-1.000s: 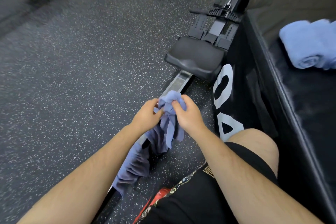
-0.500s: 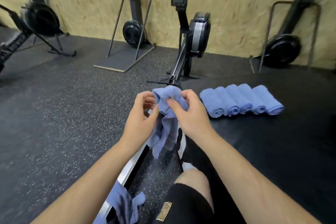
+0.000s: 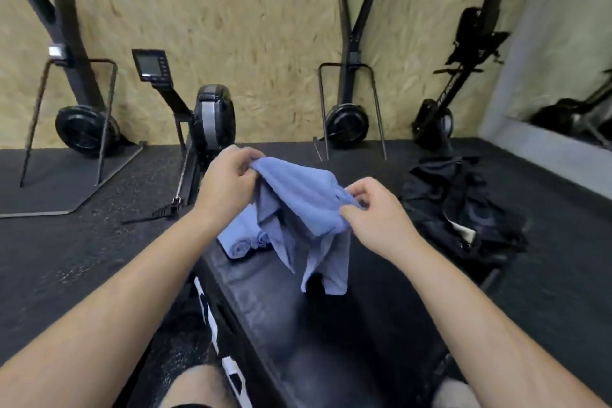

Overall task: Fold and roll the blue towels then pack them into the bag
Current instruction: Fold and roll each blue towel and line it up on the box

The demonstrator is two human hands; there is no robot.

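A crumpled blue terry-cloth towel hangs in the air between the two hands, above a black padded box with white lettering on its side. The left hand pinches the towel's upper left edge, fingers curled tightly over the cloth with the thumb underneath. The right hand pinches the opposite edge lower down, thumb and forefinger closed on the fabric and the other fingers bent above it. The cloth is stretched between the two grips, and loose folds dangle from it towards the box top.

Behind the hanging cloth, rolled blue towels lie side by side on the far end of the box, mostly hidden, so their number cannot be told.

A slumped black fabric bag sits on the dark rubber floor to the right of the box, apart from both hands. A pale patch shows at a gap in it; what that is cannot be made out.

A black rowing machine with a small monitor stands against the chipboard wall.
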